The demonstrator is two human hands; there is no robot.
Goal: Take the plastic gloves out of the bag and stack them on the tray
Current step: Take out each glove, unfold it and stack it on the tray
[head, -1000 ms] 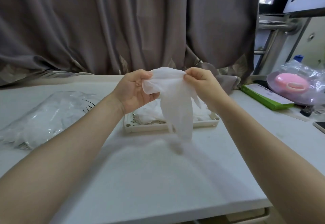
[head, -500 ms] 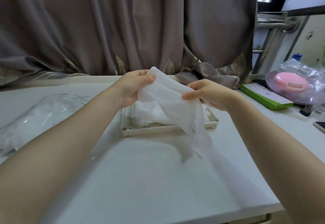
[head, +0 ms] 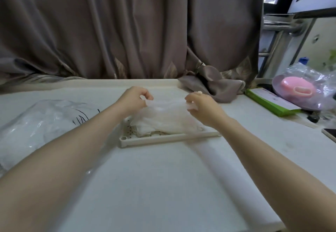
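Two hands, left hand (head: 134, 98) and right hand (head: 203, 106) each pinching one glove (head: 169, 111), one tray (head: 163, 138), one bag (head: 36, 122)

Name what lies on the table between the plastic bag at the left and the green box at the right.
In the head view, the tray with its pile of gloves lies between the bag and the green box; both hands hold a glove over it.
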